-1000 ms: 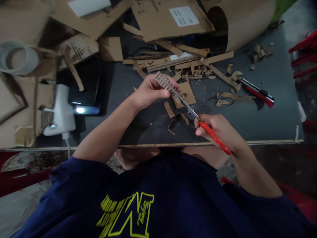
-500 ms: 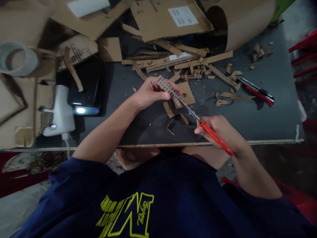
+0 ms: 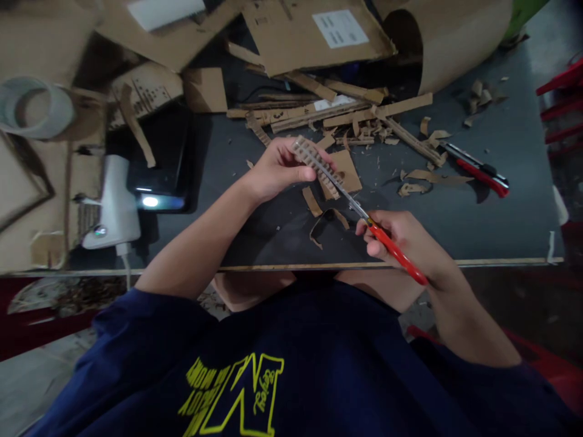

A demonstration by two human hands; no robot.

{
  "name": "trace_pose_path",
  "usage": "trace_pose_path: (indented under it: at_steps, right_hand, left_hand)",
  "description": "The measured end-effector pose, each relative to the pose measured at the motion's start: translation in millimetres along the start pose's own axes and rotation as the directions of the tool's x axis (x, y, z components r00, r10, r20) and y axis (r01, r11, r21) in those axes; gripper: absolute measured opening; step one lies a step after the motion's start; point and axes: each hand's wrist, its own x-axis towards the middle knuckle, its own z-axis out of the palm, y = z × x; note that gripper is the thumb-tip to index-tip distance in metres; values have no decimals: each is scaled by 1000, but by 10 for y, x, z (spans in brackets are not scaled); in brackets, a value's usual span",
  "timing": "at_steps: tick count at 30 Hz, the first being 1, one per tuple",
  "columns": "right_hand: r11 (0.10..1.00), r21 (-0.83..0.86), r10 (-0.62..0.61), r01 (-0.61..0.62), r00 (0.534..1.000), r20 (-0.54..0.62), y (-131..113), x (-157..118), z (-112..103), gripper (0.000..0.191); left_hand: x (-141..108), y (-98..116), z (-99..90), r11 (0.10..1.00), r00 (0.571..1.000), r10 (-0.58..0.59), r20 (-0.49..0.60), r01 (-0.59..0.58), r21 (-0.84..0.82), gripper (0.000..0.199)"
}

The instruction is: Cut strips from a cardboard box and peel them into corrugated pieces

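Note:
Pinched between the thumb and fingers of my left hand (image 3: pixel 283 169) is a corrugated cardboard strip (image 3: pixel 308 153) with its ridges showing. My right hand (image 3: pixel 401 237) is closed round the red handles of a pair of scissors (image 3: pixel 392 247). The scissors' blades point up and left and lie along the ridged strip. Under the strip, on the dark table, rests a square cardboard piece (image 3: pixel 350 173). Small curled offcuts (image 3: pixel 312 201) lie just below it.
Cardboard strips (image 3: pixel 314 112) and scraps are heaped behind my hands. A red utility knife (image 3: pixel 483 173) lies at the right. On the left are a tape roll (image 3: pixel 59 115), a white power strip (image 3: pixel 116 206) and a black device (image 3: pixel 159 152). Larger cardboard sheets (image 3: pixel 291 42) fill the back.
The scissors' handles have drawn a little closer together in my right hand, and its thumb has shifted. My left hand keeps its hold on the strip. The whole view has slid slightly.

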Motion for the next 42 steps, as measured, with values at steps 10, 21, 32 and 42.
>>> trace_pose_path:
  at_steps: [10, 21, 32, 42]
  right_hand:
    - [1000, 6, 14, -13, 998, -60, -40, 5, 37, 64]
    - [997, -60, 38, -43, 996, -81, -101, -3, 46, 65]
    - [981, -195, 18, -22, 1000, -19, -98, 18, 26, 91]
    - [962, -271, 16, -33, 998, -63, -202, 71, 75, 99]
  left_hand:
    - [8, 48, 28, 1000, 998, 8, 58, -9, 16, 54]
    - [-4, -14, 15, 997, 998, 7, 58, -11, 77, 57]
    - [-4, 76, 40, 960, 999, -17, 35, 7, 280, 70]
    - [-19, 44, 27, 961, 998, -66, 3, 63, 269, 58]
